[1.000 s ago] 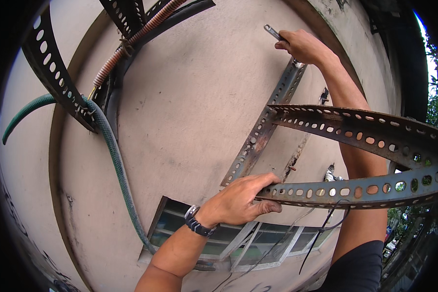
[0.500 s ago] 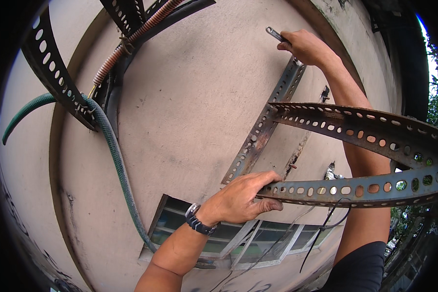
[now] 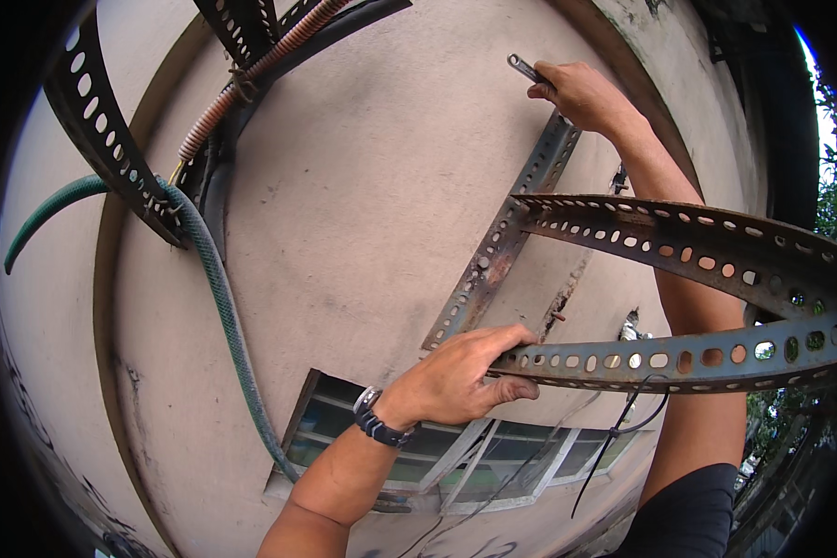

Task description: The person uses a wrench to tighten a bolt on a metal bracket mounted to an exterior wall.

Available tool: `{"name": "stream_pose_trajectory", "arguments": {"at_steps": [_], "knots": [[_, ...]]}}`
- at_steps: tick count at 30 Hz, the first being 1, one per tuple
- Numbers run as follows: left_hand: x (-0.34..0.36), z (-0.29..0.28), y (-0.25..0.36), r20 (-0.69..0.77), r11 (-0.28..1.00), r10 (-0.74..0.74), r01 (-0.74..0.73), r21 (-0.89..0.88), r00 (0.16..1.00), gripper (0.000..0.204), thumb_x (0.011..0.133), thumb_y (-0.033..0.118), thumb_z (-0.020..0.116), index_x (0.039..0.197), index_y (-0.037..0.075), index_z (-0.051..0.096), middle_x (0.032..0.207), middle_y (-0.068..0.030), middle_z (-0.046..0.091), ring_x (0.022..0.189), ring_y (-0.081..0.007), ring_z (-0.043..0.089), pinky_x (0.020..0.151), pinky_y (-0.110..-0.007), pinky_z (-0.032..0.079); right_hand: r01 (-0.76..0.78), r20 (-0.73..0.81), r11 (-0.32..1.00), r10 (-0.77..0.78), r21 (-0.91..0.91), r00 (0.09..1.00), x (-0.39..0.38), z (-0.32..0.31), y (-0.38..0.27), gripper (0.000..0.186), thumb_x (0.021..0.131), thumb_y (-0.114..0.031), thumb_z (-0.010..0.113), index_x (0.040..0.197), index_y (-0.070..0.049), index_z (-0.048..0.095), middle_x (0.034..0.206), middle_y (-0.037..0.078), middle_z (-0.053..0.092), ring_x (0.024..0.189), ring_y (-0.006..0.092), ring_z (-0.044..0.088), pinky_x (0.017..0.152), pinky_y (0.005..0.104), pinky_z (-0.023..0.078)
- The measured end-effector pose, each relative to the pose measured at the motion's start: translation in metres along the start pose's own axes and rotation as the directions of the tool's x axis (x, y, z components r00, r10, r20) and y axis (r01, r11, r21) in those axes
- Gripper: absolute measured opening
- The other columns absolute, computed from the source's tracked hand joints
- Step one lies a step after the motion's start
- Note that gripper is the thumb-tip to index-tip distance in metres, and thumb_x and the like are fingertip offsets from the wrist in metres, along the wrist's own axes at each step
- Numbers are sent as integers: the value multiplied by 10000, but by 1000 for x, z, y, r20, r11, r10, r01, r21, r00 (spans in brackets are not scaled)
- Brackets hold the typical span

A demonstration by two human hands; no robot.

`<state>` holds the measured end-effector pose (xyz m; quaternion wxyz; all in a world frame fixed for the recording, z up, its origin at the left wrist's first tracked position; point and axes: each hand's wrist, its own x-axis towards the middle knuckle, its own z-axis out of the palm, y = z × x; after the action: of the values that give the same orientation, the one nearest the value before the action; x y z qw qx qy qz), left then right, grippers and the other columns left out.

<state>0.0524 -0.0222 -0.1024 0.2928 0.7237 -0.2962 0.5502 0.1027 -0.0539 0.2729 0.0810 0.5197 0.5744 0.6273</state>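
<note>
- Currently, our left hand is gripping the lower slotted arm; we aren't seeing its end joined.
- Slotted wall bar is sitting against the wall, upper arm meeting it.
- Our right hand is holding a metal wrench near its top; fastening we're not seeing.

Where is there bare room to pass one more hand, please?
The widest bare wall lies between the green hose and the slanting perforated bar, above the window. It is crowded at upper left, where black bars and the corrugated conduit bunch, and at right, where the right forearm passes behind two projecting bars.
</note>
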Motion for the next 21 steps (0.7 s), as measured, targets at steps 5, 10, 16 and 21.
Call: {"name": "stream_pose_trajectory", "arguments": {"at_steps": [5, 10, 16, 21], "knots": [[-3, -4, 0, 23, 1000, -15, 15, -2, 1000, 738, 924, 671, 615, 1241, 6, 567, 1045, -172, 672, 976, -353, 679, 824, -424, 533, -117, 1, 992, 117, 40, 993, 6, -4, -9, 366, 1056, -391, 572, 991, -51, 691, 778, 158, 701, 756, 322, 695, 685, 491, 496], [0, -2, 0, 11, 1000, 7, -7, -6, 1000, 715, 933, 656, 613, 1232, 9, 564, 1040, -165, 665, 966, -349, 670, 824, -424, 526, -530, 109, 796, 523, 291, 845, 37, 1, 35, 528, 1069, -430, 547, 839, 28, 676, 700, 94, 661, 618, 221, 652, 624, 439, 502], [-1, -2, -3, 62, 998, -49, 51, -26, 997, 722, 910, 663, 631, 1236, 23, 562, 1044, -163, 666, 995, -346, 665, 839, -430, 520, -549, -23, 807, 566, 219, 824, 45, 10, 42, 493, 1063, -438, 531, 1014, 25, 693, 880, 140, 719, 830, 276, 705, 763, 409, 542], [-1, -3, 1, 56, 998, -55, 57, -17, 997, 752, 888, 697, 626, 1246, 38, 569, 1044, -165, 675, 1008, -350, 675, 851, -438, 527, -140, -116, 948, 179, 286, 977, 2, -14, 18, 323, 1087, -320, 508, 1145, -33, 644, 1029, 164, 754, 913, 300, 713, 785, 438, 524]]}}
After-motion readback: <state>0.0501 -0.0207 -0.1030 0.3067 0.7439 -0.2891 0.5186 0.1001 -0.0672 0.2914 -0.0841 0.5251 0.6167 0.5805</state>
